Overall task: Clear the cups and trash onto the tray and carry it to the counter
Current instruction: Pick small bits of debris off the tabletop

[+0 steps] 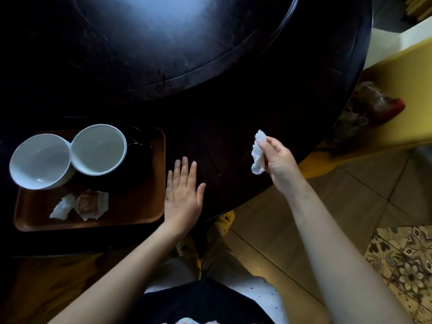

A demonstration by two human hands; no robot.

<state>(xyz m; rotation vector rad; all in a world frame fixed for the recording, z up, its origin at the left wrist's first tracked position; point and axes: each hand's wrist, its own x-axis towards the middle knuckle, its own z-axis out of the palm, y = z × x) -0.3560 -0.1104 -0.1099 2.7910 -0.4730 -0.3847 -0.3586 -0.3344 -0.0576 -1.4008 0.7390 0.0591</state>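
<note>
Pinching a crumpled white paper napkin between thumb and fingertips, the right hand holds it above the dark round table. Well left of that grip, the flat, open left hand rests beside the brown wooden tray bearing two white cups and wrappers.

1. My feed is dim overall; the dark table swallows nearly all detail.
2. One soft bluish glare patch sits top centre on the tabletop.
3. The white cups read clean, not blown out.
4. Floor tiles at right are lit warmer and brighter.
5. Wide-angle bending is visible at the edges.
</note>
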